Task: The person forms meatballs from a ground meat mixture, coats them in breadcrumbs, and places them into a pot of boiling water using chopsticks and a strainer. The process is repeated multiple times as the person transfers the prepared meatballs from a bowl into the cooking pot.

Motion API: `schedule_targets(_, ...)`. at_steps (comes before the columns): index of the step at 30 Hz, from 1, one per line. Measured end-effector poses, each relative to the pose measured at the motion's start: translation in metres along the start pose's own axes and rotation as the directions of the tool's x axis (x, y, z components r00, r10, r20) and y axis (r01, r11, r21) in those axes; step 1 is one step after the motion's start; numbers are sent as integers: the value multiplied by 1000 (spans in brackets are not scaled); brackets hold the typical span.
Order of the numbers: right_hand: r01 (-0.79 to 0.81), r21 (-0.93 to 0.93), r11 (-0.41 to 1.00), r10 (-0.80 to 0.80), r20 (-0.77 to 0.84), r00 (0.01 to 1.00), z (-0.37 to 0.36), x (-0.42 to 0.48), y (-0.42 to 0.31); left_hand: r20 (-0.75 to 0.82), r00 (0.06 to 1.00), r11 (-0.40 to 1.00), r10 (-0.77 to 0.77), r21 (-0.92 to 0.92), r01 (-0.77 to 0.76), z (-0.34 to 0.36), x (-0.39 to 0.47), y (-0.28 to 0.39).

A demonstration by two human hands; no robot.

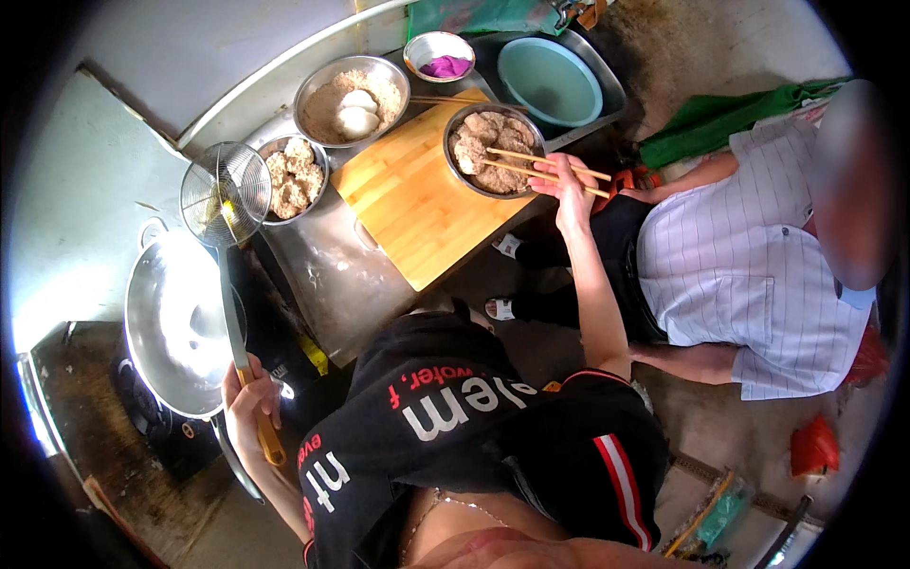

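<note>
My left hand (250,400) grips the wooden handle of a long wire-mesh skimmer (202,203). The skimmer's round basket hangs beside a steel bowl of crumb-coated lumps (293,178), overlapping its rim in my view. Long chopsticks (544,171) are held in my right hand (567,190). Their tips lie over a second steel bowl (449,158), full of coated balls (490,142), and I cannot tell whether they pinch one. That bowl rests at the right end of a wooden cutting board (409,206). Below the skimmer a large shiny wok (153,320) sits over a black stove (170,441).
Behind the board are a steel bowl of crumbs (323,114) with white dough balls (357,114), and a small bowl (419,53) holding something purple (446,66). A blue basin (551,82) sits in the sink (615,85). Another person (711,284) stands close at my right.
</note>
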State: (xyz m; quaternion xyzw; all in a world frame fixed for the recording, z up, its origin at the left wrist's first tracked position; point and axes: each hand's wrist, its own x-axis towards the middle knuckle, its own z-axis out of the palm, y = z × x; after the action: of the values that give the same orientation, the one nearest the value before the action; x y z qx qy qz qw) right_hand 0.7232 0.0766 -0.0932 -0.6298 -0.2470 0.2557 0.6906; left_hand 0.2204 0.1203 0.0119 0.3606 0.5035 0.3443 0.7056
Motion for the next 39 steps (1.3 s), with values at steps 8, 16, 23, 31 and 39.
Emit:
schedule_targets(8, 243, -256, 935, -208, 156, 965, 27, -12, -46, -52, 999, 999, 5, -36, -7, -3, -2, -5)
schedule_targets(16, 306, -168, 937, -266, 224, 938, 76, 15, -62, -99, 994, 989, 49, -135, -63, -11, -16, -6)
schedule_targets(23, 136, 23, 990, -132, 450, 883, 182, 84, -2, -200, 979, 984, 27, -165, -61, -4, -30, -1)
schedule_targets(31, -75, -116, 990, 130, 605, 786, 200, 155, 42, -330, 944, 974, 12, -212, -86, 10, -41, -8)
schedule_targets(39, -115, -255, 960, 235, 511, 827, 178, 167, 24, -390, 921, 974, -16, -213, -73, 22, -43, -7)
